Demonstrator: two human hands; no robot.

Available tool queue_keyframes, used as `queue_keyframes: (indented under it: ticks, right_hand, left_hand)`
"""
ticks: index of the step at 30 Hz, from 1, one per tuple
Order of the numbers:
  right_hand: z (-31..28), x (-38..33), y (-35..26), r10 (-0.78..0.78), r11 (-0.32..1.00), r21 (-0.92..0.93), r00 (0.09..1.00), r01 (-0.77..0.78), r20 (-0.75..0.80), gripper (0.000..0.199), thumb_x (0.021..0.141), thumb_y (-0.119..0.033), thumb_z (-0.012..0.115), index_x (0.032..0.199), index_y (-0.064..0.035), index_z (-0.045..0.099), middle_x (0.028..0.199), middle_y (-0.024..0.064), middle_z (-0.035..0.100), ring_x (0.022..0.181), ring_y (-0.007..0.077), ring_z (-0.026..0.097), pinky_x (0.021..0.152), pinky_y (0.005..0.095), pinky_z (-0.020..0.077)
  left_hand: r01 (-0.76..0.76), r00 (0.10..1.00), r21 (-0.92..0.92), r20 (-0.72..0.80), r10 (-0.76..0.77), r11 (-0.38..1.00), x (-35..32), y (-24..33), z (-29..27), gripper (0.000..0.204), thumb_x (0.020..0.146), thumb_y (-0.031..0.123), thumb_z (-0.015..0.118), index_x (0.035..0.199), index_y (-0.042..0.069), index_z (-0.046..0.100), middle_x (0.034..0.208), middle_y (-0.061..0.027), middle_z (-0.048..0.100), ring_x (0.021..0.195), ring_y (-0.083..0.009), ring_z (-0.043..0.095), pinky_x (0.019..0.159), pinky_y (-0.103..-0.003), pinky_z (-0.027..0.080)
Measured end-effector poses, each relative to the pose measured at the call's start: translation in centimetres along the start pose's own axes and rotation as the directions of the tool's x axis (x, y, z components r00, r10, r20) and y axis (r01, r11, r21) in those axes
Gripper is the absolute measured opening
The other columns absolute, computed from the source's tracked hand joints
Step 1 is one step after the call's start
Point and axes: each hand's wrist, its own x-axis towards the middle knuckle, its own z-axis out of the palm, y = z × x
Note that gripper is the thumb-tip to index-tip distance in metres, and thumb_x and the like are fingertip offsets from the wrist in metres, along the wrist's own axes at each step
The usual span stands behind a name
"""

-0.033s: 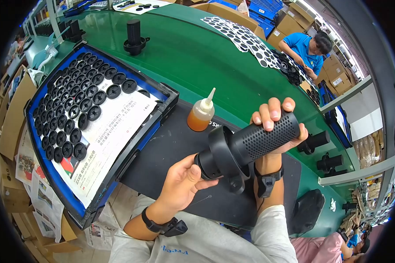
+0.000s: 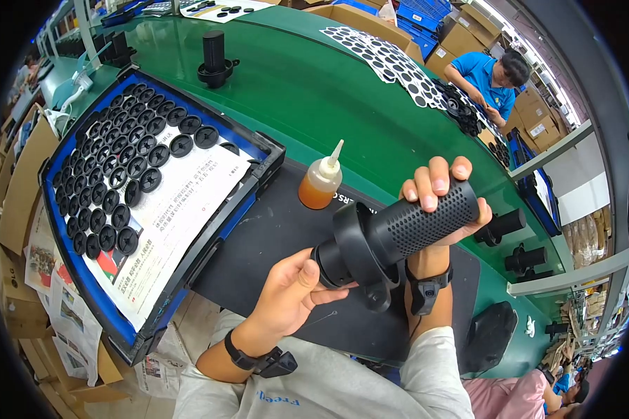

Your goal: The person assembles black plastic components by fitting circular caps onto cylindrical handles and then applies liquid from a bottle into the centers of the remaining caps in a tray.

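Note:
Between my hands, over the dark mat, is a tilted black cylindrical housing (image 2: pixel 421 222). Its upper right part is perforated, and a ring-shaped bracket (image 2: pixel 355 234) with a small lug circles its lower part. My right hand (image 2: pixel 440 192) wraps round the perforated end, its fingertips over the top. At the plain lower end, my left hand (image 2: pixel 290 288) grips with thumb and fingers; some of those fingers are hidden behind the part. Just beyond the housing stands a squeeze bottle (image 2: pixel 320 183) with amber liquid and a pointed nozzle.
On the left, a blue-lined tray (image 2: pixel 213 241) holds rows of round black caps (image 2: pixel 119 157) on printed paper. Another housing (image 2: pixel 214 59) stands on the green table (image 2: pixel 286 77); several more lie at right (image 2: pixel 524 260). Sheets of black discs (image 2: pixel 388 63) lie near a co-worker (image 2: pixel 483 84).

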Motion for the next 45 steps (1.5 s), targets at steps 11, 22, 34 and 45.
queue_keyframes:
  ticks: [11, 22, 34, 45]
  right_hand:
    - [-0.3, 0.2, -0.5, 0.108, 0.994, -0.014, 0.978, -0.107, 0.181, 0.044, 0.084, -0.042, 0.05, 0.109, -0.0061, 0.049, 0.088, 0.0138, 0.056, 0.071, 0.0257, 0.06, 0.072, 0.0414, 0.0497]
    - [-1.6, -0.5, -2.2, 0.126, 0.991, 0.058, 0.986, -0.12, -0.109, 0.036, 0.085, -0.027, 0.048, 0.113, -0.0042, 0.046, 0.089, 0.0094, 0.053, 0.079, 0.0222, 0.055, 0.078, 0.0417, 0.046]
    - [-2.1, -0.5, -3.3, 0.119, 0.977, 0.19, 0.985, -0.094, -0.127, 0.024, 0.091, -0.017, 0.05, 0.11, -0.004, 0.043, 0.088, 0.0062, 0.052, 0.077, 0.0184, 0.054, 0.081, 0.0373, 0.043]
    - [-2.3, -0.8, -3.1, 0.113, 0.968, 0.243, 0.978, -0.068, -0.175, 0.029, 0.088, -0.021, 0.05, 0.111, -0.0048, 0.047, 0.088, 0.0092, 0.056, 0.075, 0.0221, 0.056, 0.079, 0.0424, 0.0465]
  left_hand:
    - [0.256, 0.966, -0.293, 0.111, -0.233, 0.921, 0.5, -0.7, -1.7, 0.048, 0.101, 0.032, 0.038, 0.123, -0.01, 0.043, 0.115, -0.0254, 0.06, 0.108, -0.037, 0.06, 0.087, -0.036, 0.056]
    - [-0.056, 0.998, -0.038, 0.001, 0.056, 0.998, 1.5, -1.0, -0.5, 0.053, 0.088, 0.01, 0.065, 0.13, 0.0, 0.034, 0.113, -0.0169, 0.058, 0.109, -0.0272, 0.06, 0.093, -0.036, 0.051]
    - [-0.315, 0.949, 0.208, 0.096, 0.301, 0.926, 1.4, -1.6, 0.5, 0.069, 0.078, 0.001, 0.074, 0.133, -0.002, 0.033, 0.124, -0.0175, 0.053, 0.114, -0.0207, 0.056, 0.096, -0.031, 0.047]
    - [-0.361, 0.933, 0.243, 0.095, 0.348, 0.9, 1.4, -2.2, 0.8, 0.071, 0.077, 0.002, 0.075, 0.134, -0.004, 0.033, 0.124, -0.0187, 0.054, 0.116, -0.0224, 0.055, 0.099, -0.034, 0.046]
